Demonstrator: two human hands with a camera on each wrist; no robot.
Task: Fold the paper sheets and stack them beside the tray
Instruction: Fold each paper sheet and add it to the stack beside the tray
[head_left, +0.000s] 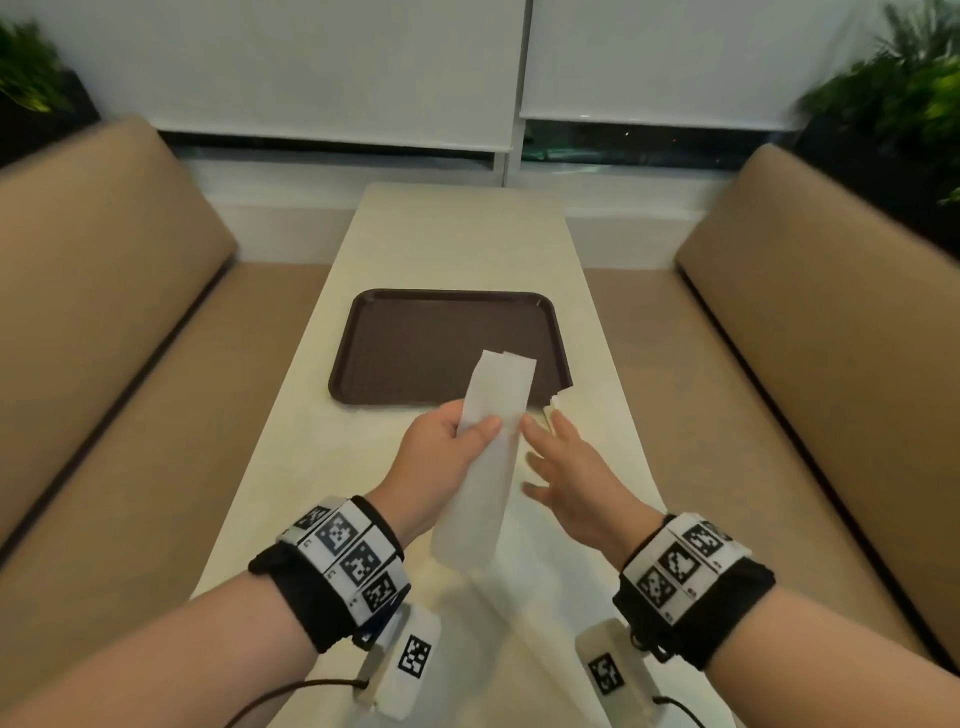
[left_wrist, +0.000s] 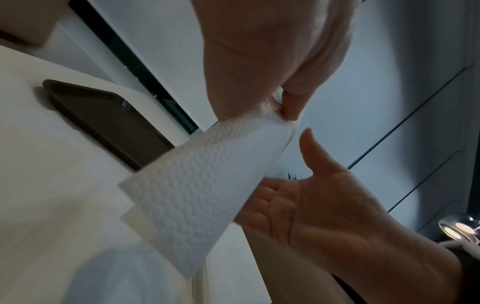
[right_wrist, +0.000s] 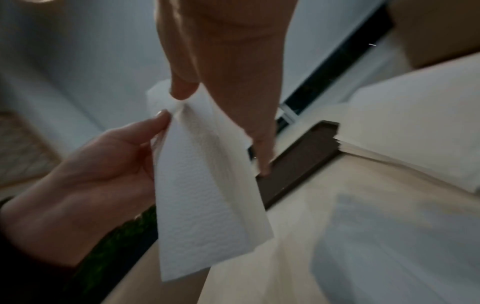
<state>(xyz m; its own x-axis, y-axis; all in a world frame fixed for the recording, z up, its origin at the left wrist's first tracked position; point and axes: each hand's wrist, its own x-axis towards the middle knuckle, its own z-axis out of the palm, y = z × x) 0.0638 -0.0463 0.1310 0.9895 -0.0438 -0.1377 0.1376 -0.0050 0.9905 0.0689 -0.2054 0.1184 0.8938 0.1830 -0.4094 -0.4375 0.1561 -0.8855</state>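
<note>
My left hand (head_left: 457, 441) holds a white paper sheet (head_left: 493, 441), folded into a long strip, pinched between thumb and fingers above the table. In the left wrist view the pinch sits at the top of the embossed paper sheet (left_wrist: 197, 185). My right hand (head_left: 556, 457) is beside the strip with fingers spread and straight; in the right wrist view its thumb tip touches the paper sheet (right_wrist: 205, 195) near the left hand (right_wrist: 103, 164). The brown tray (head_left: 415, 338) lies empty beyond the hands. A stack of folded sheets (right_wrist: 405, 131) lies by the tray's near right corner.
The cream table (head_left: 457, 244) runs away from me between two tan bench seats (head_left: 130, 364). Another white sheet (head_left: 524, 597) lies flat on the table under my wrists. Window blinds and plants are at the far end.
</note>
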